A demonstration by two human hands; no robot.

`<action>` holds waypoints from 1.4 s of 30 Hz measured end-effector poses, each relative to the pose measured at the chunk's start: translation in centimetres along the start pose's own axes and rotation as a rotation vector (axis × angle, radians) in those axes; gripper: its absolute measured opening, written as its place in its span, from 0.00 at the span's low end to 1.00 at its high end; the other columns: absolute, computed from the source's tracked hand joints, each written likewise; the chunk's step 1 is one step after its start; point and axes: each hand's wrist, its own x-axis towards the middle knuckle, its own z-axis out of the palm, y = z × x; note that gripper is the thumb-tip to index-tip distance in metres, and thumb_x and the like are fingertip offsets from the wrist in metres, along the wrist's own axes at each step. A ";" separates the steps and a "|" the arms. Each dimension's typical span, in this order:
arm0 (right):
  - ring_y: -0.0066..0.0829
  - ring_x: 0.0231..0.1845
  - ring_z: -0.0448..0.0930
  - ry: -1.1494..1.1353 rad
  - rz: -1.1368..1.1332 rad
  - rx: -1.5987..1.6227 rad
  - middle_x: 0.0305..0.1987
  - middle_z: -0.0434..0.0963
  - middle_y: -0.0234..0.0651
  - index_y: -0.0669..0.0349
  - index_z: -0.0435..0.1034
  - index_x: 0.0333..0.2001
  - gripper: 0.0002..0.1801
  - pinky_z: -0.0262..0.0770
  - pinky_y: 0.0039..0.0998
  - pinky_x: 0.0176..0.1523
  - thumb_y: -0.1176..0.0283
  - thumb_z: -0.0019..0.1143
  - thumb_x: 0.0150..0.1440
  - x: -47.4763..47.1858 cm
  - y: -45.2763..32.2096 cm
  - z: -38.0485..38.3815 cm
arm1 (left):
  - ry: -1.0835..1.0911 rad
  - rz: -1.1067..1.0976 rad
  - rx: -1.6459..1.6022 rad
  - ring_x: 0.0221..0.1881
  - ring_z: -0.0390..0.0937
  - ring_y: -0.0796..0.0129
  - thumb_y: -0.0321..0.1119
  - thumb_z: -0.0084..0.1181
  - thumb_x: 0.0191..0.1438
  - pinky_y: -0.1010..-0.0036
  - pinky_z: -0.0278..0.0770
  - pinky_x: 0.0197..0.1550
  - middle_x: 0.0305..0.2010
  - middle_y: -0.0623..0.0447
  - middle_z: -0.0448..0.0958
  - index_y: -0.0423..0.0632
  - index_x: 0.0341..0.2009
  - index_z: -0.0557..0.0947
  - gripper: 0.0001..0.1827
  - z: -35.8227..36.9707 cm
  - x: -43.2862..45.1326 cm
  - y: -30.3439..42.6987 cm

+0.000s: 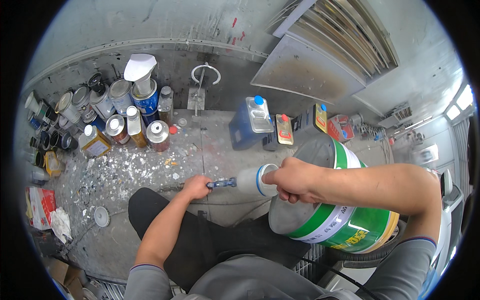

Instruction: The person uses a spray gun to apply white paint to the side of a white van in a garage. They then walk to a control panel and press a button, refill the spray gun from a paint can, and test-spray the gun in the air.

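My left hand (pixel 197 187) is closed on the handle of a spray gun (pixel 224 183), which lies tilted over on its side. A translucent white paint cup (pixel 248 180) with a blue ring is attached to the gun and points right. At the cup's open end is my right hand (pixel 292 180), with a finger at or inside the rim; whether it grips the cup cannot be told. Beneath the right forearm a large green and white drum (pixel 343 225) lies tilted, its grey end toward the cup. A white round lid (pixel 102 216) rests on the floor at left.
Paint cans (pixel 120 92) and solvent bottles (pixel 135 125) line the wall at left. A blue jerrycan (pixel 245 123) and metal cans (pixel 284 129) stand ahead. A hose (pixel 232 203) crosses the floor. Right of me are a tyre (pixel 369 258) and a vehicle.
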 end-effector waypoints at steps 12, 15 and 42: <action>0.28 0.13 0.67 -0.027 -0.028 0.029 0.16 0.70 0.37 0.70 0.70 0.29 0.19 0.58 0.33 0.17 0.62 0.57 0.63 1.0 1.3 -1.3 | -0.014 -0.008 -0.040 0.43 0.82 0.47 0.39 0.61 0.48 0.55 0.80 0.45 0.37 0.48 0.86 0.61 0.34 0.89 0.08 0.4 0.6 0.1; 0.26 0.14 0.69 -0.047 -0.050 0.049 0.21 0.72 0.38 0.74 0.71 0.42 0.21 0.57 0.31 0.16 0.62 0.56 0.61 1.1 2.6 -2.6 | -0.013 0.011 -0.037 0.43 0.83 0.48 0.39 0.61 0.48 0.55 0.80 0.44 0.36 0.48 0.86 0.60 0.33 0.89 0.08 0.8 1.2 0.6; 0.13 0.12 0.54 0.318 -0.205 1.209 0.20 0.68 0.22 0.52 0.71 0.32 0.06 0.43 0.21 0.17 0.68 0.54 0.62 23.5 34.4 -28.8 | 0.509 -0.080 -0.414 0.30 0.74 0.72 0.19 0.50 0.44 0.74 0.70 0.32 0.32 0.52 0.84 0.40 0.30 0.83 0.10 -3.2 2.3 8.7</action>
